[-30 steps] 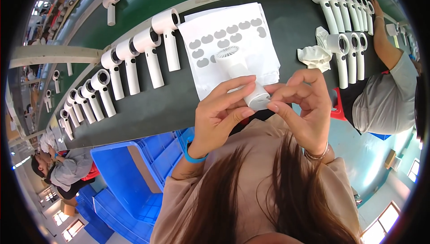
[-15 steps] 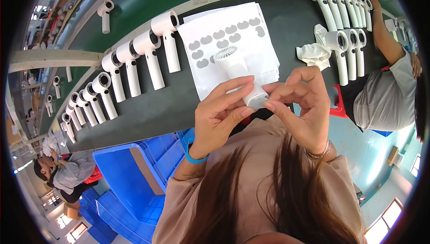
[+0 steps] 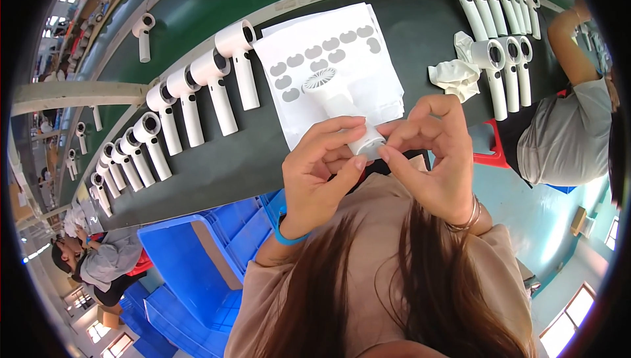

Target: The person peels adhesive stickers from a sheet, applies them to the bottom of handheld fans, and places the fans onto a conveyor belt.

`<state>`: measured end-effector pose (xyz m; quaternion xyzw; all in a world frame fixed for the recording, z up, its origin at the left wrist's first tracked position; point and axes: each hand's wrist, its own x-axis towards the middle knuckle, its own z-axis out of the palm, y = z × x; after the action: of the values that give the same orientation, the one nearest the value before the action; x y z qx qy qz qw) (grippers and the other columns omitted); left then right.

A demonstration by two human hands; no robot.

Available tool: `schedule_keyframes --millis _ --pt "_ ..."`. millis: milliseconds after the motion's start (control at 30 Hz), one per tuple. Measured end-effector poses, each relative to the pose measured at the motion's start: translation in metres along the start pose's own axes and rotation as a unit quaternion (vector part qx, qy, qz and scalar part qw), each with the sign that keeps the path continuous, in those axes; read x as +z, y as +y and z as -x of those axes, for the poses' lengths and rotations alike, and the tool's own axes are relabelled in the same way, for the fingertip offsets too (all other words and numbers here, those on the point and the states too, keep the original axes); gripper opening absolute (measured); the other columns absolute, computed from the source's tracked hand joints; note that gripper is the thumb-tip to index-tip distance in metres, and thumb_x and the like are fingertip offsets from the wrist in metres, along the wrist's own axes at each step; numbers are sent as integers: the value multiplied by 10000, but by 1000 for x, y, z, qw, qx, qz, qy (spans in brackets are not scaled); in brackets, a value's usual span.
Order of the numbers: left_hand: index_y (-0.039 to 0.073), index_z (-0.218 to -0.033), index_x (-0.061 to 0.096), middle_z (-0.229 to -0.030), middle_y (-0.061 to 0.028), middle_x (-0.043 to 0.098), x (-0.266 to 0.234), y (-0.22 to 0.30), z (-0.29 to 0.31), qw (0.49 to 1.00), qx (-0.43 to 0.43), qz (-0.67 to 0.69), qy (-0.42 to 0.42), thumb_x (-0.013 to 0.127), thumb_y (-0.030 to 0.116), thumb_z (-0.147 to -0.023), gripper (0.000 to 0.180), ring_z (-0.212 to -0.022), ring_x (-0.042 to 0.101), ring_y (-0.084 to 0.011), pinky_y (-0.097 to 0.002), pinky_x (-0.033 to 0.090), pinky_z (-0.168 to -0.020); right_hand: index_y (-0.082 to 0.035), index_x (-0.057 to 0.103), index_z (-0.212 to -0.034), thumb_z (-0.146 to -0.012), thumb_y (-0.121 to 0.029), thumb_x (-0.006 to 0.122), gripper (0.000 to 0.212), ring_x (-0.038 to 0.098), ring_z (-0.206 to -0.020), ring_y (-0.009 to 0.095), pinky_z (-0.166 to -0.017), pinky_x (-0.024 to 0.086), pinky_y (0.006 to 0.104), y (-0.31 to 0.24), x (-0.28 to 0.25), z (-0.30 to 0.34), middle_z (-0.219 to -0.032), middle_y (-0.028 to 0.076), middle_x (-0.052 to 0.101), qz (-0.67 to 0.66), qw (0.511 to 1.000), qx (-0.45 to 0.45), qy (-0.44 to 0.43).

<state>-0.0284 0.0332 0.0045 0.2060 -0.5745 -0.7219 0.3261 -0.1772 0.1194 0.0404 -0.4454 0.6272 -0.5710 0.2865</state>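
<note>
"At the near side of the bench (image 3: 197, 167), what does the left hand (image 3: 309, 177) have?"

"One white fan (image 3: 336, 100), its fingers closed round the lower handle; the fan's head points away from the person, over the sheets (image 3: 378, 89) with grey patches (image 3: 330, 44); whether it touches them, I cannot tell."

"And the right hand (image 3: 437, 161)?"

"Thumb and forefinger bent in at the handle's end; whether those fingers pinch something, I cannot tell either."

"What lies about them?"

"More fans (image 3: 223, 105) in a row to the left, others to the right; a crumpled white wrap (image 3: 455, 74) just beside those; a blue crate (image 3: 174, 253) by the bench."
</note>
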Motion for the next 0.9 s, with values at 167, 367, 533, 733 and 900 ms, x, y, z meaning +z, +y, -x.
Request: schedule_keyframes --millis 167,367,533,733,900 --pt "-68 -1133 579 -1236 -143 507 1 -1 0 1000 -2 8 11 571 -130 -817 322 -745 570 -88 -216 503 -642 -23 368 -1030 -757 73 652 405 695 -831 219 -690 554 281 0 1 0 -725 87 639 2 1000 -3 9" --pt "-68 -1126 584 -1228 -142 511 2 -2 2 1000 -1 0 12 574 -131 -812 320 -759 585 -94 -226 522 -671 -23 357 -1038 -756 69 660 423 700 -799 225 -676 546 275 2 2 3 -708 85 642 7 1000 -6 22" --pt "-68 -1123 585 -1226 -140 508 2 -2 2 1000 3 -1 3 583 -130 -807 322 -810 613 -121 -250 548 -729 -25 360 -1036 -751 65 663 425 700 -775 218 -662 537 273 2 1 5 -693 79 642 27 999 -11 26" --pt "-72 -1114 584 -1211 -145 512 2 2 1 1000 -10 2 7 581 -133 -804 316 -876 631 -159 -266 554 -755 -32 403 -1020 -734 22 692 410 670 -633 193 -598 508 275 -9 -2 -2 -651 73 624 134 990 -40 10" --pt "-75 -1118 574 -1205 -161 515 -13 11 -1 999 6 13 41 535 -142 -812 316 -909 634 -191 -311 562 -803 -55 488 -1123 -740 -64 733 454 593 -530 180 -553 465 264 5 -21 -29 -594 51 591 133 988 -1 -81"
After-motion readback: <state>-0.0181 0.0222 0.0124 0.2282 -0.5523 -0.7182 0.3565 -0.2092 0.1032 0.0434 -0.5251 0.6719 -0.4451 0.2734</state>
